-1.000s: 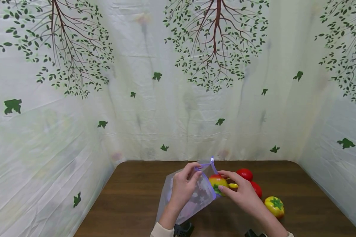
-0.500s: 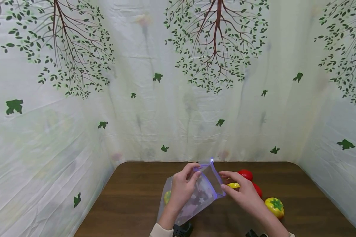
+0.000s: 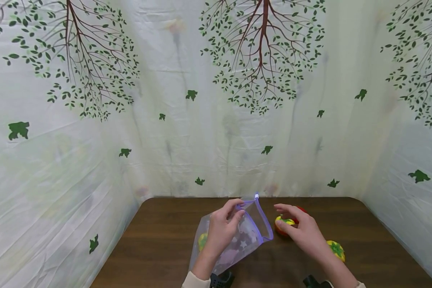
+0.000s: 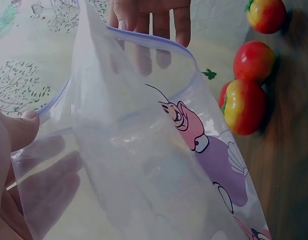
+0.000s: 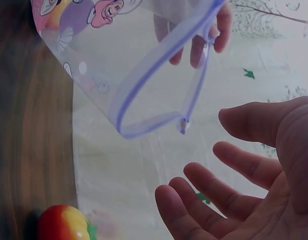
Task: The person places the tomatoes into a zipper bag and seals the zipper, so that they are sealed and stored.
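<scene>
currently pinching a clear plastic lilac-rimmed cartoon-print bag (image 3: 243,240) by its rim with the left hand (image 3: 221,228), with mouth gaping rightward. holding nothing in the spread right hand (image 3: 304,232), near glossy round red-and-yellow fruits (image 4: 253,61) on the right. liable to let the mouth sag from one-sided support, or to nudge fruits into rolling. roomy to the left on the brown wooden table (image 3: 158,240), tighter toward its far edge.

Bag (image 3: 247,242) – smooth, glossy, see-through plastic; fruit (image 4: 248,108) shiny, smooth; tabletop (image 3: 158,236) wood-grained; backdrop (image 3: 230,160) – creased, cloth-like.
</scene>
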Demonstrator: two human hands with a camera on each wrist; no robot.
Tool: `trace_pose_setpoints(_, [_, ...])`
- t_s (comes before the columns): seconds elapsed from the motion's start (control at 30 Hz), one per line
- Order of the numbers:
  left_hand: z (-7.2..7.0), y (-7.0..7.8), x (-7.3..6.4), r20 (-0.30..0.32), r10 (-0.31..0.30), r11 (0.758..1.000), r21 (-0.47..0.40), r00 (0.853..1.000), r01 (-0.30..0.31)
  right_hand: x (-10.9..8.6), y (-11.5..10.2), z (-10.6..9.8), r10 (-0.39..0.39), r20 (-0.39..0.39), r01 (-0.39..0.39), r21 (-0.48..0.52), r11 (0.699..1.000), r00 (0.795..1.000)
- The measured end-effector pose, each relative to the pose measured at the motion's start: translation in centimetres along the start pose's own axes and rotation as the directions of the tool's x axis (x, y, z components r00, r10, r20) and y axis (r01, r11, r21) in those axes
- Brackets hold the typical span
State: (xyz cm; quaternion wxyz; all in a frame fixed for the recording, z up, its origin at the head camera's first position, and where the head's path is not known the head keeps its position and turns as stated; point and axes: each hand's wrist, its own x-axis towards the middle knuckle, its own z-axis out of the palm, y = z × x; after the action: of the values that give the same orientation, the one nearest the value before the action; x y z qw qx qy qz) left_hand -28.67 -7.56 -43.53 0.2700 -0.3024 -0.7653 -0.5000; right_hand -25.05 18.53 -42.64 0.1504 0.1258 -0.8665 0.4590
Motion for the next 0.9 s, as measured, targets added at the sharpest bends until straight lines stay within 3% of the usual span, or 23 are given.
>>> trace_pose_setpoints(0.23, [0.1,-0.2,0.0,0.010,0.005,1.000,-0.017,1.000,-0.005,0.4,1.1,-0.6,-0.014,-0.008,0.014,-0.017,1.000,1.000])
trace_pose_setpoints(0.9, [0.1,-0.3,0.1,0.006,0.017,1.000,-0.015,1.000,-0.017,1.1,2.9,-3.3,0.114,-0.009,-0.114,-0.057,0.992,0.993])
